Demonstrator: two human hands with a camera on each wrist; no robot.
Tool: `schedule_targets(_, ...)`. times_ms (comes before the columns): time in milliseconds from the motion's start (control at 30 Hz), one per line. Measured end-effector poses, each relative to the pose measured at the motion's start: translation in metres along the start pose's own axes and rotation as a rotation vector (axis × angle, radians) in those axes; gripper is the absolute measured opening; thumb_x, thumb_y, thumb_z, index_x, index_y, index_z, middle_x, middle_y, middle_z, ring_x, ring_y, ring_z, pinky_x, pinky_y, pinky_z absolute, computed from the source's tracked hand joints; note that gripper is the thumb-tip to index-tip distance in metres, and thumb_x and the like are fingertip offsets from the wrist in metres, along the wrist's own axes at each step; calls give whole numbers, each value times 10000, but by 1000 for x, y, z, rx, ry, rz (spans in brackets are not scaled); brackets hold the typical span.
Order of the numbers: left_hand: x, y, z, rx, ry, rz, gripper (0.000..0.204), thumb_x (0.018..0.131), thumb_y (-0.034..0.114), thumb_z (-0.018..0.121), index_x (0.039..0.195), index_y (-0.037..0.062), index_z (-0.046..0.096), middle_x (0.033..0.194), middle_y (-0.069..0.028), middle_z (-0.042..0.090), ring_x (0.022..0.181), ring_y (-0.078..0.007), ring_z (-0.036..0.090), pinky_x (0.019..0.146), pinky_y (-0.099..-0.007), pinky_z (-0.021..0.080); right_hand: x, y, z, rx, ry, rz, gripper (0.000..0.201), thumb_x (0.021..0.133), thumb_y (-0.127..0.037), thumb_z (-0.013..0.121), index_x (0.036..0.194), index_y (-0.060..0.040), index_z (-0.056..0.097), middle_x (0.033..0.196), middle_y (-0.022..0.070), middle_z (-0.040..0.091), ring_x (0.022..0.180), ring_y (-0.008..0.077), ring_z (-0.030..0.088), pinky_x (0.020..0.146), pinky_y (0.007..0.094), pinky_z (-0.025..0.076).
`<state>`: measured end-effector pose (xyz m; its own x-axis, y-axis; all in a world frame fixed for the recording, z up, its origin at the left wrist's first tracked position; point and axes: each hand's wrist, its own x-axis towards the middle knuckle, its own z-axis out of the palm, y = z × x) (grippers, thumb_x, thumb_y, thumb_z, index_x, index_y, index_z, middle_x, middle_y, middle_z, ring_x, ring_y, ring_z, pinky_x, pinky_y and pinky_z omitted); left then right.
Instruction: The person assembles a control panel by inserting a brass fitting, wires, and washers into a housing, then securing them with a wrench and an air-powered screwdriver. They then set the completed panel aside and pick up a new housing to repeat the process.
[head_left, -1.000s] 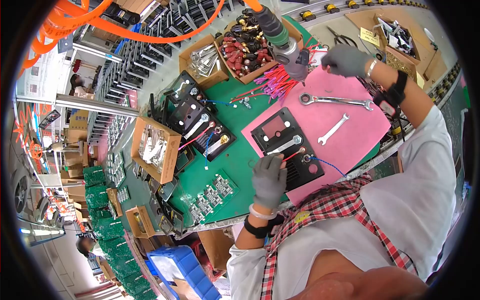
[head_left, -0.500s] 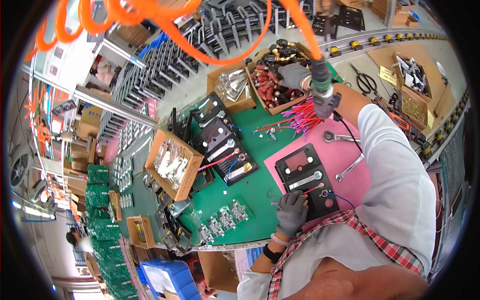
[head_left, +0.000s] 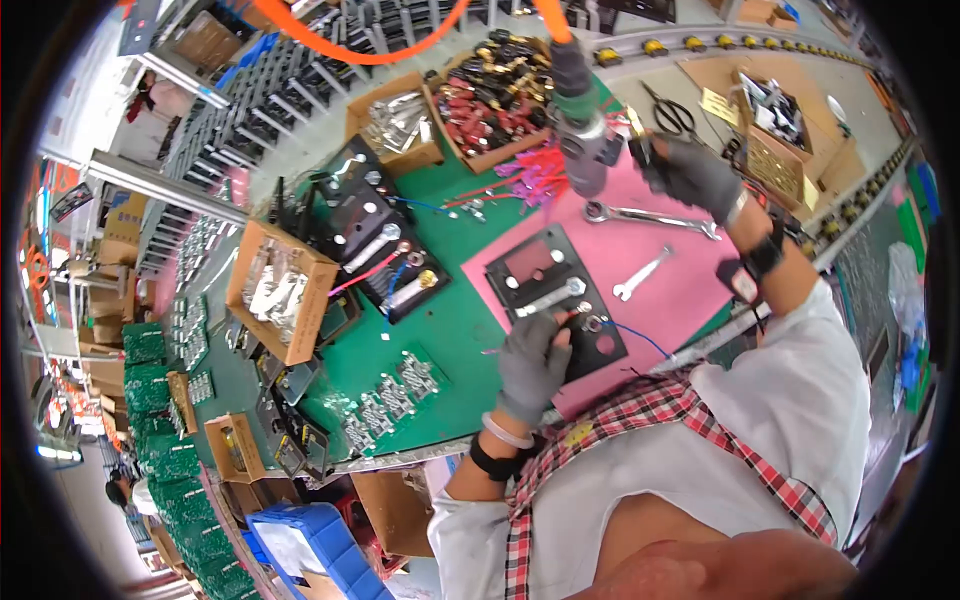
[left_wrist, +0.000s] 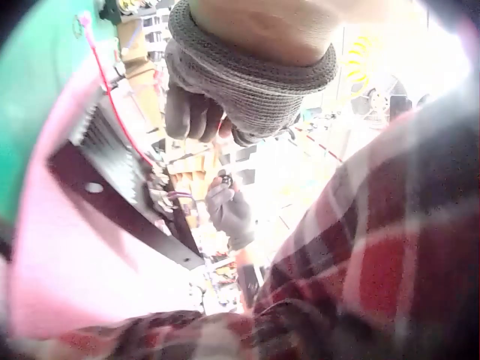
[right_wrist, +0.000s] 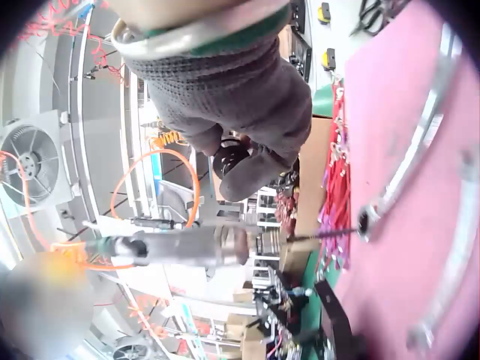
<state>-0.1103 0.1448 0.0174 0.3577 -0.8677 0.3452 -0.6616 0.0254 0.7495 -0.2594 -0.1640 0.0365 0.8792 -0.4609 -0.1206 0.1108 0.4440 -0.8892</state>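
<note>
My gloved left hand point(head_left: 530, 370) bends over the near side of a black panel point(head_left: 600, 358) on a pink mat, pinching a red wire whose end pokes out left of the hand. A metal bar and a blue wire point(head_left: 640, 336) are on this panel. My gloved right hand point(head_left: 692, 182) is raised over the mat's far right, gripping a black connector point(head_left: 638, 143) with a gold-coloured end. In the right wrist view the connector point(right_wrist: 231, 156) shows a round black face between thumb and fingers. Two spanners point(head_left: 650, 215) lie on the mat below that hand.
An air screwdriver point(head_left: 583, 150) hangs over the mat beside my right hand. Behind it stands a box of red and black connectors point(head_left: 490, 100), with red wires point(head_left: 535, 175) nearby. More black panels point(head_left: 375, 235) and a box of metal strips point(head_left: 280, 290) are at the left.
My right hand went into the connector box and came back over the mat with a black connector. The left hand has stayed at the panel, moving slightly along the red wire.
</note>
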Motion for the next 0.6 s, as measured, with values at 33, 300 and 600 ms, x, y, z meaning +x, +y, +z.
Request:
schedule_targets(33,10,10,-1,-124,-62,-37,187,784,93,588,958,25,577,833,-125,585,750,-314,565,652,-379,454,-34,9,13,17,70,33,380,885,-285,529,1161,-27,497,966,67,584,794,122,579,705,276,496)
schedule_targets(300,25,44,59,-205,-124,-10,468,759,80,641,1179,-9,455,947,-128,587,768,-199,604,650,-289,474,-122,74,107,-190,190,5,414,864,-219,543,1177,6,394,924,83,594,744,146,593,622,261,501)
schedule_targets(600,7,32,48,-246,-32,183,416,843,46,504,1235,-44,398,857,-110,529,705,-175,529,653,-282,450,-86,61,100,-643,138,-28,157,812,-128,572,910,-15,524,678,13,517,546,62,486,484,233,394)
